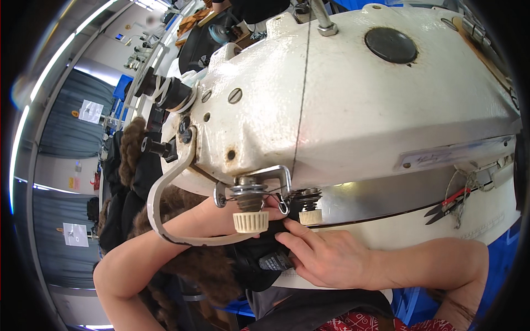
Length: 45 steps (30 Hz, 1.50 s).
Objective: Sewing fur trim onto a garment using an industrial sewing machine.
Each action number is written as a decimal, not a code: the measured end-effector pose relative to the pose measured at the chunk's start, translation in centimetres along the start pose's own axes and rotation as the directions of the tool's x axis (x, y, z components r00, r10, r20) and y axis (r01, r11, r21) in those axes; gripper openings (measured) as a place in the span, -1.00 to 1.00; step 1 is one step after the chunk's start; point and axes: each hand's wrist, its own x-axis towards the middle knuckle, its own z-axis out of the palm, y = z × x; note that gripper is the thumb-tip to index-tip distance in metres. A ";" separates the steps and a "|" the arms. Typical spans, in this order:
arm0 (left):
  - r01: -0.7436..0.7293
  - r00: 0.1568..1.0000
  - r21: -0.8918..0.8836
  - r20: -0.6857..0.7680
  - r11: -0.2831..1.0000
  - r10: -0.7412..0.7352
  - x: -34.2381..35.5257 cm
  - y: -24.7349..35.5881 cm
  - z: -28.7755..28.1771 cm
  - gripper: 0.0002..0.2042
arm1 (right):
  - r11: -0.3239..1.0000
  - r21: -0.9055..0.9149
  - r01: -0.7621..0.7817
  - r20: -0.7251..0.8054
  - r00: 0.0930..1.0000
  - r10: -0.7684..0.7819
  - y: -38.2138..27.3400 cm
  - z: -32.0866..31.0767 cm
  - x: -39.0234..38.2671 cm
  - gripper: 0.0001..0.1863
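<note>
A black fabric garment (pixel 249 271) with brown fur trim (pixel 205 276) lies under the white sewing machine (pixel 353 105). My right hand (pixel 334 258) has its fingers curled and pressed together on the black fabric, beside a small dark label (pixel 274 261) with pale print. Behind the cream tension knob (pixel 251 222), my left hand (pixel 271 212) shows only some fingertips, closed at the fabric close to the right hand's fingers. The machine's tension parts hide most of that hand. Where the needle meets the cloth is also hidden.
Red-handled thread snips (pixel 448 205) lie on the right of the pale machine table (pixel 359 225). A white curved guard (pixel 157 207) arcs over my left forearm. A dark thread (pixel 302 99) runs down the machine head. More dark garments with brown fur (pixel 132 149) are piled at the left.
</note>
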 end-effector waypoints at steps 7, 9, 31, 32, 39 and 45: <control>-0.360 0.897 0.147 -0.216 0.921 0.385 0.1 -2.3 1.1 -0.70 | 0.998 0.068 -0.017 0.005 1.000 0.017 -0.1 0.0 0.1 -0.31; -0.419 0.804 0.460 -0.212 0.783 0.555 0.6 -2.9 1.5 -0.74 | 0.992 0.091 -0.087 0.077 0.994 0.080 -0.2 -0.1 0.4 -0.30; -0.365 0.825 0.326 -0.322 0.872 0.465 0.0 -3.0 2.2 -0.63 | 0.934 -0.321 0.156 -0.063 0.981 -0.185 2.4 -0.4 0.3 -0.60; -0.353 0.832 0.289 -0.337 0.890 0.440 0.0 -3.1 2.3 -0.63 | 0.935 -0.326 0.142 -0.063 0.983 -0.172 2.3 -0.3 0.4 -0.59; -0.338 0.496 0.772 -0.340 0.538 0.799 -0.7 -3.9 4.1 -0.88 | 0.941 -0.316 0.122 -0.045 0.989 -0.144 2.4 -0.2 1.0 -0.57; -0.299 0.556 0.805 -0.290 0.512 0.779 -0.2 -3.5 4.4 -0.89 | 0.948 -0.278 0.158 0.019 0.987 -0.159 3.0 -0.1 1.6 -0.56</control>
